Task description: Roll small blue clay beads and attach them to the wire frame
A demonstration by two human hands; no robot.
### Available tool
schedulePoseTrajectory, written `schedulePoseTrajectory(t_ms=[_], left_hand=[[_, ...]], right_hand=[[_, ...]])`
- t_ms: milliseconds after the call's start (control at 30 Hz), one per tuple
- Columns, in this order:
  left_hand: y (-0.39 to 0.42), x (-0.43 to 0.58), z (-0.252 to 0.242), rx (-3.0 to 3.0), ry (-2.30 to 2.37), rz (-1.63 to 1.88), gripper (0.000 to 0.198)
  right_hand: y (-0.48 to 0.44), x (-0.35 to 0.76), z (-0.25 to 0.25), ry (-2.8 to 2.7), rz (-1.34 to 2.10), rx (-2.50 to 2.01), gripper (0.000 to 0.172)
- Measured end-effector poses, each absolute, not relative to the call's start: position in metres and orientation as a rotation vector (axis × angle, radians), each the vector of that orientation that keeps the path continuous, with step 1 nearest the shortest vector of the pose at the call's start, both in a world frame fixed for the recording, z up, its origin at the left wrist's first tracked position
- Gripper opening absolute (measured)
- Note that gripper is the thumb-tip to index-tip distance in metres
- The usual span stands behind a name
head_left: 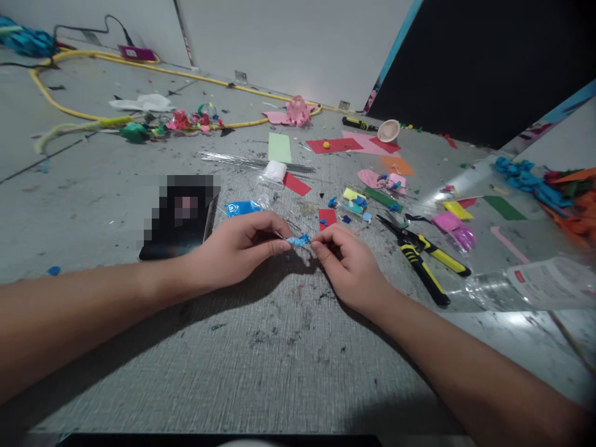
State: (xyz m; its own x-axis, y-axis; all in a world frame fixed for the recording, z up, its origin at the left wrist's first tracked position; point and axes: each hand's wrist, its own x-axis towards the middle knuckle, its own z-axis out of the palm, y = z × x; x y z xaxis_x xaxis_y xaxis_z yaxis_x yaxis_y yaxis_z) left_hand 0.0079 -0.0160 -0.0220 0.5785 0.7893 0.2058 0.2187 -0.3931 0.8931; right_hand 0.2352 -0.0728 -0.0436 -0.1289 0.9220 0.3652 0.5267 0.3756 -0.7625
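Note:
Between the fingertips of both hands is a small blue clay-like piece (298, 241), paler at its left end and darker at its right, on what looks like thin wire. My left hand (246, 247) pinches its left end, where the wire runs back under the fingers. At the right end, my right hand (350, 264) has thumb and forefinger pressed together on it. A blue packet (242, 208) lies just behind the left hand. Behind the right hand are a red paper piece (327, 218) and small blue bits (347, 219).
Yellow-and-black pliers (419, 251) lie right of my right hand, beside a clear plastic bottle (535, 285). A dark tablet-like device (181, 223), partly blurred, rests left. Farther back are a bundle of thin wires (233, 161), coloured paper (333, 146) and a yellow cable (186, 73).

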Motion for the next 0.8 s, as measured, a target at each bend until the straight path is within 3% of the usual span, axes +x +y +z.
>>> schedulePoseTrajectory(t_ms=[67, 200, 367, 533, 667, 800], left_hand=[[-0.016, 0.01, -0.02, 1.913, 0.83, 0.799, 0.01], [-0.003, -0.004, 0.005, 2.056, 0.958, 0.721, 0.042], [0.03, -0.07, 0.051, 2.236, 1.514, 0.441, 0.062], [0.035, -0.116, 0.05, 1.858, 1.803, 0.21, 0.097], [0.029, -0.121, 0.035, 1.747, 1.754, 0.286, 0.1], [0.028, -0.123, 0.031, 1.814, 1.68, 0.345, 0.084]], right_hand=[[-0.071, 0.236, -0.044, -1.772, 0.573, -1.291, 0.014], [-0.066, 0.238, -0.048, -1.722, 0.553, -1.362, 0.016], [-0.061, 0.24, -0.052, -1.692, 0.543, -1.368, 0.015], [-0.06, 0.24, -0.053, -1.69, 0.552, -1.377, 0.015], [-0.06, 0.24, -0.053, -1.691, 0.565, -1.393, 0.015], [-0.061, 0.239, -0.054, -1.699, 0.576, -1.395, 0.016]])
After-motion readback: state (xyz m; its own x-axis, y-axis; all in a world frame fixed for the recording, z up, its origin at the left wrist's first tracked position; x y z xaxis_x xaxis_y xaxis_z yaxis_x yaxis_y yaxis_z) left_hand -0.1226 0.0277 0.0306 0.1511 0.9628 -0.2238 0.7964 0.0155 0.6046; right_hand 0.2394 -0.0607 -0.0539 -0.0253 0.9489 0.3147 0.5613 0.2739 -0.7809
